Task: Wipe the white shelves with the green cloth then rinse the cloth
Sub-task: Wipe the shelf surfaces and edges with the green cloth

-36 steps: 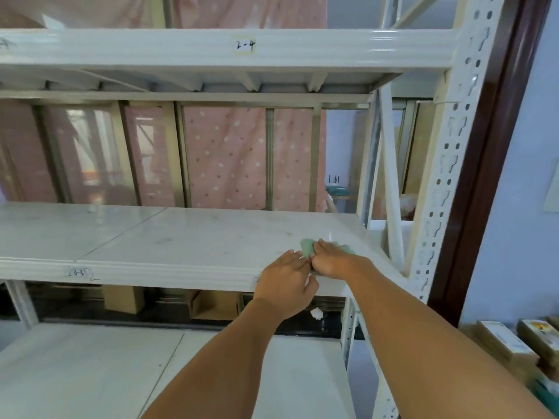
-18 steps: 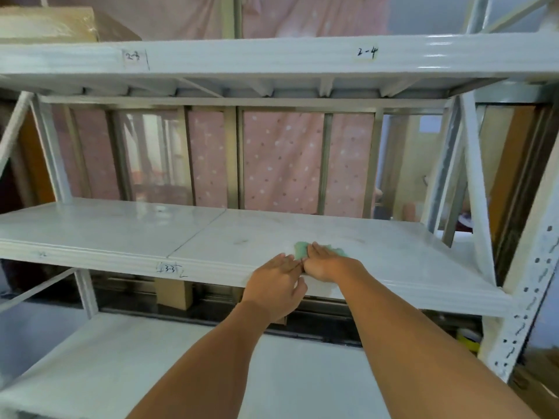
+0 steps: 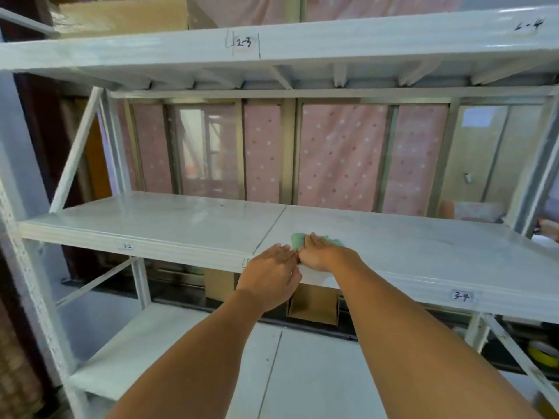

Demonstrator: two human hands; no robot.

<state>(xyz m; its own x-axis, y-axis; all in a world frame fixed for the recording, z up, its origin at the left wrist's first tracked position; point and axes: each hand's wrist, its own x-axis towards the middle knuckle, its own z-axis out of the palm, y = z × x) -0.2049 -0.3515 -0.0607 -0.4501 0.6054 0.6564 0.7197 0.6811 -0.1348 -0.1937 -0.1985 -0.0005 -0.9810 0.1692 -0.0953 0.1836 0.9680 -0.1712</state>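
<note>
Seemingly flat, right hand [image 3: 321,257] presses green cloth [image 3: 297,239].

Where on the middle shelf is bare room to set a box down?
Left panel of the middle shelf is bare from the diagonal brace to the seam. Right panel is bare from the right hand to the far upright. Crowded by the seam: left hand, green cloth.

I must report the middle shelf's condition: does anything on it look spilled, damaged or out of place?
Nothing stands out. The middle shelf shows only faint dark marks, no spill or damage. The green cloth lies under the right hand, with the left hand beside it.
</note>
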